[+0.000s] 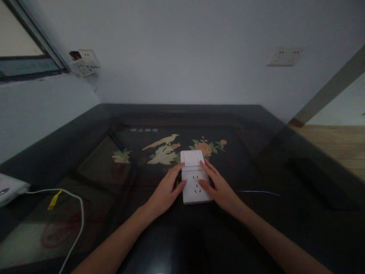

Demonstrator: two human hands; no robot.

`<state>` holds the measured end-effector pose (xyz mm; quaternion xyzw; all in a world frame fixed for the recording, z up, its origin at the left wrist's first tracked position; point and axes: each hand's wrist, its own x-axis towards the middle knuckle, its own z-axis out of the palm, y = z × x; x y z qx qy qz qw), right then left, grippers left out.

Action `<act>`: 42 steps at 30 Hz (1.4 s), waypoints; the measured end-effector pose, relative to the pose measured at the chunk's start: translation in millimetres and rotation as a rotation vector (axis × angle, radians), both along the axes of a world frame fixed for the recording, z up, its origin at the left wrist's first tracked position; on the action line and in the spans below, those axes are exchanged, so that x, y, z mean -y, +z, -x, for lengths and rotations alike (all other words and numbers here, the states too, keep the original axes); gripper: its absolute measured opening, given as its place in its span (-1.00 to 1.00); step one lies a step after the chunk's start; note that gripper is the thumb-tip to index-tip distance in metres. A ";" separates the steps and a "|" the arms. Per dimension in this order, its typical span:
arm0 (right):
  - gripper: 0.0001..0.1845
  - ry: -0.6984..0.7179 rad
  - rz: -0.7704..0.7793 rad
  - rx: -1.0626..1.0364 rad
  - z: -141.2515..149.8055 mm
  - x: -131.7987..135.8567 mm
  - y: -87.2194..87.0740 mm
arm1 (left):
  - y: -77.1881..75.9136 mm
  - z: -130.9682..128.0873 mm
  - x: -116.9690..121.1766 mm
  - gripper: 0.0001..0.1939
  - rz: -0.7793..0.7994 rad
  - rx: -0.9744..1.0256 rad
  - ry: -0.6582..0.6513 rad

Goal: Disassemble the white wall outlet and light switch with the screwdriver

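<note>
The socket point(195, 192) and a plain white plate point(192, 158) lie end to end mid-table point(171, 243). The left hand point(165, 190) grasps their left edges; the right hand point(222, 190) grasps their right, its thumb over the socket's face. Inlaid bird point(163, 144) and flowers point(203, 147) show just beyond. Well left, a white cord point(82, 213) with a yellow tag point(53, 201) leaves a white box point(13, 188). Outlets point(286, 56) sit on the wall point(182, 49).

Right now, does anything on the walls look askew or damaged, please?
Yes: near the left corner, the lower wall socket looks askew, just below the upper wall socket and a dark brown patch. It may be loose.
</note>
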<state>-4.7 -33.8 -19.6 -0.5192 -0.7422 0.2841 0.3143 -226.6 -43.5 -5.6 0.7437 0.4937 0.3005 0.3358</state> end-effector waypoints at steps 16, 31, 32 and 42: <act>-0.54 -0.368 -0.139 0.624 -66.3 14.1 43.2 | 11.6 5.3 14.8 0.17 -0.018 -0.268 -0.191; -0.42 0.248 -0.405 0.363 -22.5 48.1 46.4 | 17.4 18.3 1.7 -0.54 0.021 -0.508 0.158; -0.31 0.292 -0.389 0.387 -17.9 49.6 42.5 | 18.9 16.5 3.1 -0.53 0.026 -0.533 0.149; -0.31 0.239 -0.420 0.547 -9.1 50.3 39.9 | 25.0 15.8 5.8 -0.60 0.080 -0.449 0.063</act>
